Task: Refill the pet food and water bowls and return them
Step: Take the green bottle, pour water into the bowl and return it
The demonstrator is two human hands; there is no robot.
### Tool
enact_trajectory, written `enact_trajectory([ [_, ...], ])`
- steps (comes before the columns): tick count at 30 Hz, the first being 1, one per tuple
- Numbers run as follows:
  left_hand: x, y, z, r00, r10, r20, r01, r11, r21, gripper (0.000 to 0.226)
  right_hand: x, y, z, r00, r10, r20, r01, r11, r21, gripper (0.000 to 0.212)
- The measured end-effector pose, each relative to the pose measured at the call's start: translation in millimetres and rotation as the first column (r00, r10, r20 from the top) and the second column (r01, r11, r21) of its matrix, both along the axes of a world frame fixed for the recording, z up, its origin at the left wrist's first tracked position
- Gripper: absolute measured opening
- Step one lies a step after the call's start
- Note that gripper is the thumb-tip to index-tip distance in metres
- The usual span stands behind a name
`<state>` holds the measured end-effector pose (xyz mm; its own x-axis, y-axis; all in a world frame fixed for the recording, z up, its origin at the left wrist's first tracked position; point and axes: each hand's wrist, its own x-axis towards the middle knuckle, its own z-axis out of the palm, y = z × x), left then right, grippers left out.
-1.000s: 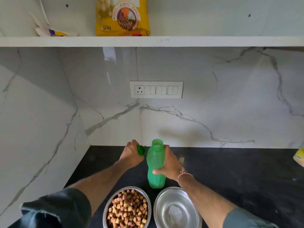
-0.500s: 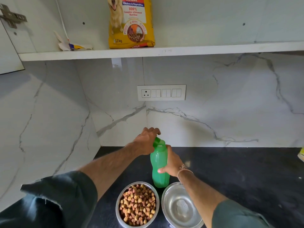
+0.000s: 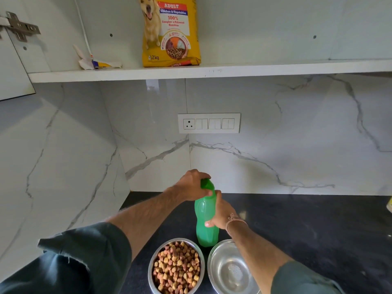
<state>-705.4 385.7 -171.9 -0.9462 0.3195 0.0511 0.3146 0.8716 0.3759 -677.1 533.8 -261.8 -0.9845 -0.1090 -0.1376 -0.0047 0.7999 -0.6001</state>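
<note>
A green plastic water bottle (image 3: 205,221) stands upright on the black counter (image 3: 307,225), just behind two steel bowls. My right hand (image 3: 220,213) grips the bottle's body from the right. My left hand (image 3: 191,185) curls over the top and holds the green cap (image 3: 206,183) on the bottle's mouth. The left bowl (image 3: 176,267) is full of brown and tan kibble. The right bowl (image 3: 230,270) looks to hold clear water; my right forearm crosses its rim.
A yellow dog food bag (image 3: 170,31) stands on the white shelf (image 3: 212,71), with a crumpled wrapper (image 3: 96,61) to its left. A switch panel (image 3: 209,123) sits on the marble backsplash. A cabinet door (image 3: 12,60) hangs open at upper left.
My left hand lifted the green cap from beside the bottle and brought it onto the bottle's mouth. My right hand kept holding the bottle. The view tilted upward.
</note>
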Motion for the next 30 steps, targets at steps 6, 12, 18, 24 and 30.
enact_trajectory([
  [6,-0.3,20.0,2.9,0.998,0.055,-0.031,-0.058,0.992,-0.112,0.056,-0.3,-4.3,-0.8,1.000,-0.016,-0.003,0.016,0.999,0.047,0.124],
  [12,-2.4,22.0,9.4,0.998,-0.053,0.041,0.061,0.971,-0.230,0.059,-0.7,-2.5,0.1,1.000,-0.014,0.004,0.014,0.999,0.030,0.105],
  [18,0.8,13.6,7.1,0.995,-0.081,0.052,0.089,0.982,-0.166,0.058,-10.9,-1.4,21.6,0.994,0.084,0.065,-0.082,0.996,-0.033,0.088],
  [24,2.1,4.6,9.5,0.994,-0.063,0.090,0.074,0.990,-0.117,0.056,-8.4,-12.1,19.9,0.999,0.028,0.016,-0.027,0.997,-0.079,0.076],
  [30,-4.6,-0.3,10.9,0.997,0.068,0.020,-0.062,0.971,-0.232,0.065,-7.9,-13.8,16.6,0.999,0.020,0.041,-0.014,0.992,-0.128,0.087],
])
